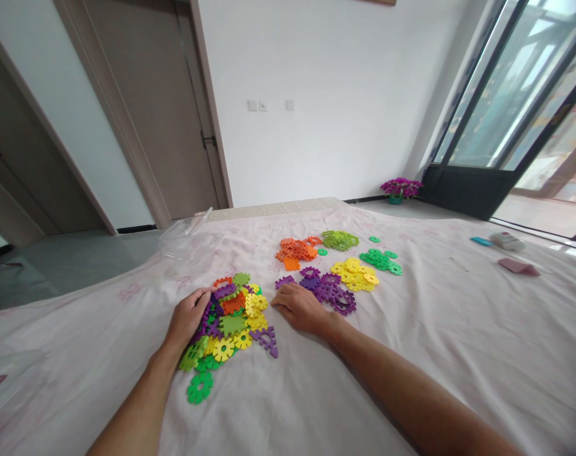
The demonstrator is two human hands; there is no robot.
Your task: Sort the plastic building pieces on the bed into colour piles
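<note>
A mixed pile of plastic interlocking building pieces (232, 325) in purple, yellow, green and orange lies on the cloth in front of me. My left hand (191, 311) rests against its left edge, fingers stretched forward along the pieces. My right hand (294, 307) is to the right of this pile, its fingers curled down near the cloth; whatever may be in them is hidden. Just beyond it lies a group of purple pieces (328, 289). A purple triangular piece (267, 341) sticks out of the mixed pile, and a green disc (200, 387) lies at its near end.
Sorted groups lie farther back: orange pieces (297, 251), light green pieces (339, 239), yellow discs (355, 274) and green discs (381, 260). A clear plastic bag (190, 237) is at the back left. A pink item (518, 266) and a blue item (481, 241) lie at the right.
</note>
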